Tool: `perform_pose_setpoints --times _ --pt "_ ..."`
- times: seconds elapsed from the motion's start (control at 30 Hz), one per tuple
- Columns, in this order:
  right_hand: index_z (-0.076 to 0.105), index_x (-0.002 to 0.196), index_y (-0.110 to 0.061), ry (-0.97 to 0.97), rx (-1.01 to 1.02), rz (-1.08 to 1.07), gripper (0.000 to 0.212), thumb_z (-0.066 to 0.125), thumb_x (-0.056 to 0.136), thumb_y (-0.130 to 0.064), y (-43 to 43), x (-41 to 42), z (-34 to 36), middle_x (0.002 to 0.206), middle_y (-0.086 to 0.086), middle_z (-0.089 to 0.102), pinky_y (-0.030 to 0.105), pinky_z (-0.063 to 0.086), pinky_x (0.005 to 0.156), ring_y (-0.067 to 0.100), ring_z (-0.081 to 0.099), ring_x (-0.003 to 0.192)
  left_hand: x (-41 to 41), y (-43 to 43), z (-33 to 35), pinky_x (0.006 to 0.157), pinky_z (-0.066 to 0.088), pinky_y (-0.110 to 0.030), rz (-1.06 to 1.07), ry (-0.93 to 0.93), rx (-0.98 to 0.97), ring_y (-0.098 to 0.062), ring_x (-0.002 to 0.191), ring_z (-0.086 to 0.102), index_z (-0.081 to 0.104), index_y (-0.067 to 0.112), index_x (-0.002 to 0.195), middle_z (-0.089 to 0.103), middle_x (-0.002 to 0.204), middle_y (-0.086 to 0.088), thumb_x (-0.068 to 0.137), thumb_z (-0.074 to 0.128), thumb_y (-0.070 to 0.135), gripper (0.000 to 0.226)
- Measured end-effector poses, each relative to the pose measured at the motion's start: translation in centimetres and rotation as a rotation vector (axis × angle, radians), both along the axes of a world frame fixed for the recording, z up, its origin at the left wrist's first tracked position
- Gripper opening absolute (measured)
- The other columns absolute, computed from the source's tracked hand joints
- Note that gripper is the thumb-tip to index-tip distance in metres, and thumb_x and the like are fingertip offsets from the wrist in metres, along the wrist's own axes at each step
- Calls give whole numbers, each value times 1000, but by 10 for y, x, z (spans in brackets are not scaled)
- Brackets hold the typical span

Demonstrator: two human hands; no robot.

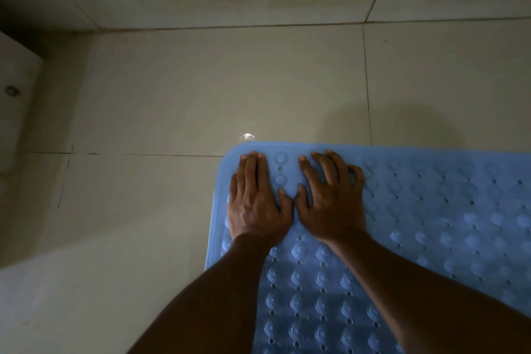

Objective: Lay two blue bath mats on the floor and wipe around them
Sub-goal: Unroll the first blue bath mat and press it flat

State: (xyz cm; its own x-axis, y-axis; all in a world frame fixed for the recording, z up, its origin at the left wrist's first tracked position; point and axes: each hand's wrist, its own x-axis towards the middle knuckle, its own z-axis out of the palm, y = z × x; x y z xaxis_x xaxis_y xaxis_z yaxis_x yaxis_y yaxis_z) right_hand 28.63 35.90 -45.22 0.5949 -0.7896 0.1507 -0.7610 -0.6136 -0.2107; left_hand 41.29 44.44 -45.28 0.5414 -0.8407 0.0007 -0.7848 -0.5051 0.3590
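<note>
Both hands, left hand [256, 198] and right hand [330, 198], flat, fingers spread, pressing blue mat [431, 224] corner.

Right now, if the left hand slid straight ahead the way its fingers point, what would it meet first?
The left hand would cross the near edge of the blue rubber bath mat onto bare tiled floor; the small shiny spot lies about in line.

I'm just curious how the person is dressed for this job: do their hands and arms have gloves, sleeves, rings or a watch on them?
No. The left hand and the right hand are bare: no gloves, rings or watch visible. Both forearms are uncovered as far as the view reaches, with no sleeve showing.
</note>
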Motion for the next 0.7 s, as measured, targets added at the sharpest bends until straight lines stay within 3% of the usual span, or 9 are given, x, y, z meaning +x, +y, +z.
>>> perform_pose_setpoints --times 0.17,0.37,0.5,0.7 --pt "57 139 -20 -29 -15 1 52 51 92 -40 2 -2 -2 141 4 54 52 33 106 27 45 136 0 2 -3 123 24 -45 0 -30 -20 -33 150 29 35 2 154 36 159 -17 92 38 38 72" --pt "46 148 -20 -65 74 66 60 38 95 -47 8 -18 -3 151 5 49 53 29 115 26 37 146 -14 39 0 126 10 -41 -67 -37 24 -30 156 15 26 10 159 23 167 -12 98 19 47 72" --pt "46 147 -14 -38 106 83 59 39 94 -41 59 -61 9 155 9 44 58 28 116 30 31 149 -43 113 14 128 8 -42 -143 -6 98 -25 157 6 20 18 161 14 169 -6 99 20 48 69" --pt "45 149 -16 4 124 76 58 43 95 -38 151 -96 2 160 9 38 56 23 119 29 26 152 -72 175 25 127 13 -44 -82 -26 144 -25 157 7 24 16 160 17 169 -5 101 25 46 66"
